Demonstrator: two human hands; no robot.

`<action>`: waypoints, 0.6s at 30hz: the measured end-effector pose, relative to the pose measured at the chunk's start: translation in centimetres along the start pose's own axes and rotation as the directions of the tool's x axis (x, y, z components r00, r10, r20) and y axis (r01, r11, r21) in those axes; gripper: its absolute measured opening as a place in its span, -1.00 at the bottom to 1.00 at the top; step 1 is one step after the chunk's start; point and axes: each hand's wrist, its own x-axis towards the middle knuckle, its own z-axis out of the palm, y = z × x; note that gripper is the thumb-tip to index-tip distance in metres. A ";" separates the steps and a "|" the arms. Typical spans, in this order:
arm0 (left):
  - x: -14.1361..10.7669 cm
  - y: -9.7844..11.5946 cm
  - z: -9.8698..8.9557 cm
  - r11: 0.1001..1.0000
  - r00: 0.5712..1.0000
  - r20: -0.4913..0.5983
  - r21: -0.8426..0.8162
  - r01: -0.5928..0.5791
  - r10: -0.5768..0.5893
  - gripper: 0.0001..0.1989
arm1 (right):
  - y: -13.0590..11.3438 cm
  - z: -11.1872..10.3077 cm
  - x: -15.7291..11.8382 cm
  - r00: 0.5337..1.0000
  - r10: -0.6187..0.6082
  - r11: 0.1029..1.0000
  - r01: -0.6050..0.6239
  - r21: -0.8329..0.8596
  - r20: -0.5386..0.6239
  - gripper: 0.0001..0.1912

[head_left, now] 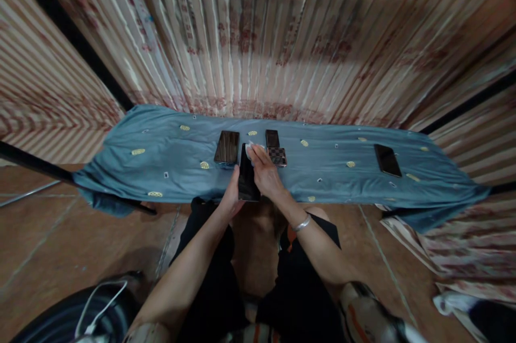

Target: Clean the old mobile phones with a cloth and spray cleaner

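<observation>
My left hand (pixel 231 193) grips the left edge of a black tablet-like device (pixel 248 184), its thumb along the side. The device is tilted up over the front edge of the table. Pressed against its upper right part, my right hand (pixel 265 172) has its fingers together on a small white cloth or tissue (pixel 250 149). Just left of the device lies a dark phone (pixel 227 147). To the right of my right hand rest a small dark phone-like item (pixel 272 138) and a checkered item (pixel 277 156), which touch or overlap.
A blue cloth with yellow prints (pixel 330 181) covers the narrow table. Another black phone (pixel 387 160) lies toward its right end. Striped curtains (pixel 250 36) hang behind, between dark poles (pixel 76 31). On the floor at lower left, a white cable (pixel 100 305) lies over a round black object.
</observation>
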 end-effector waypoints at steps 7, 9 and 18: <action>0.9 -0.8 -0.6 0.996 0.993 -0.071 0.020 -0.090 0.092 -0.51 | -0.9 1.2 0.3 0.997 0.075 0.997 -0.075 0.018 0.009 -0.35; 0.7 -0.8 -1.2 0.993 0.987 -0.109 0.028 -0.116 0.118 -0.53 | -1.5 1.5 0.2 0.998 0.065 0.998 -0.065 0.018 0.025 -0.32; 1.9 -0.9 -1.7 0.975 0.967 -0.131 0.067 -0.211 0.218 -0.58 | -2.2 2.0 -0.3 0.998 0.040 0.999 -0.041 0.028 0.040 -0.40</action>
